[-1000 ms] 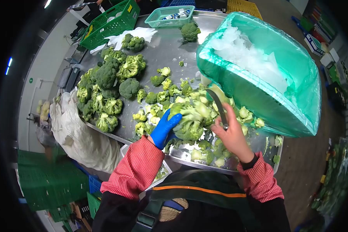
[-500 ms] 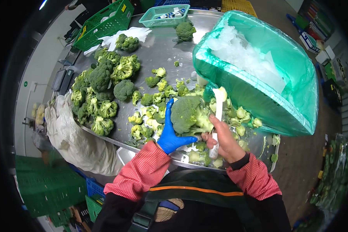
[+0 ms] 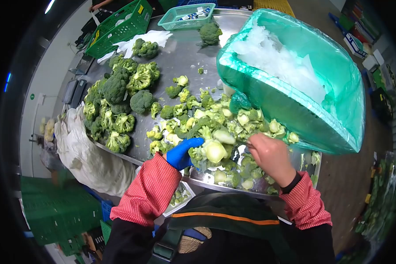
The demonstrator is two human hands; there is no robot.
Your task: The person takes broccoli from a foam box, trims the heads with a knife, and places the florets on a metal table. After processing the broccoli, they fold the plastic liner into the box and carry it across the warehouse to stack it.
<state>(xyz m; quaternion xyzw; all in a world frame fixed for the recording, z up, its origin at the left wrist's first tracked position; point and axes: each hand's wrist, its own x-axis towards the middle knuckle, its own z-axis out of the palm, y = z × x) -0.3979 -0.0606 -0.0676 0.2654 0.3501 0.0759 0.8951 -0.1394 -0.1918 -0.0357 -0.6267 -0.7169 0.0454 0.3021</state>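
Observation:
My left hand, in a blue glove, is wrapped around a broccoli head. Its pale cut stem faces up towards me and to the right. A pale piece of stem shows right behind that stem. My bare right hand is closed just right of the broccoli. The white knife seen in it a moment earlier is almost wholly hidden by the fingers now. Under and around both hands lie many loose florets and stem pieces on the metal table.
Whole broccoli heads are heaped at the left. A green-lined crate holding ice or clear film stands tilted at the right. At the back are a green crate and a light green basket. A white tray sits below the table edge.
The broccoli has turned from crown-up to stem towards me and moved slightly down. My right hand has moved right, away from it, and the upright knife has swung out of sight.

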